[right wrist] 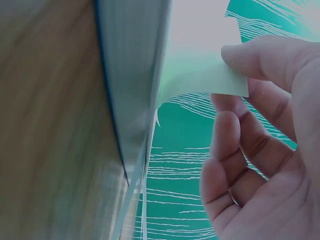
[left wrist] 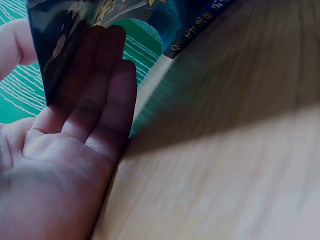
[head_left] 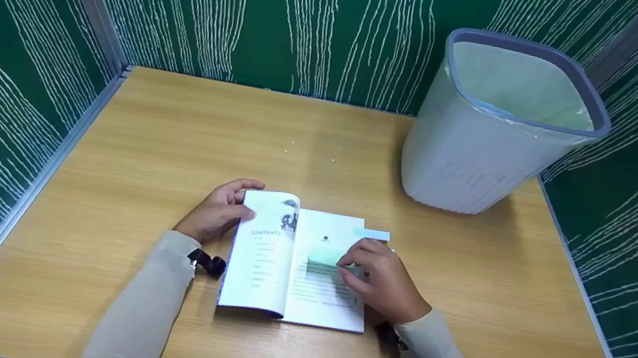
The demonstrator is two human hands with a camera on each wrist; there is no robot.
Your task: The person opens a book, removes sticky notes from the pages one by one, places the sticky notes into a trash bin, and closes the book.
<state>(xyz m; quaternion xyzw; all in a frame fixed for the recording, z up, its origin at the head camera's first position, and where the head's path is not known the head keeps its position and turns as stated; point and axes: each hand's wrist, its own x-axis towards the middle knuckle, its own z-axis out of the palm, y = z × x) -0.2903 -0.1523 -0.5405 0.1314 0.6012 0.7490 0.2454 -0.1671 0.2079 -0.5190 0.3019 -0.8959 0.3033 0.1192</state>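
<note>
The right hand [head_left: 385, 277] pinched a green note [head_left: 323, 257] at right on the open book [head_left: 277, 268], whose left edge the left hand [head_left: 219, 210] gripped

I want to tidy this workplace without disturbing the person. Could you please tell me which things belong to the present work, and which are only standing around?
Likely part of the work:
open book, held by the left hand
green note, pinched by the right hand
pale blue strip at the book's edge

Probably just around:
lined bin
white specks beyond the book
</note>
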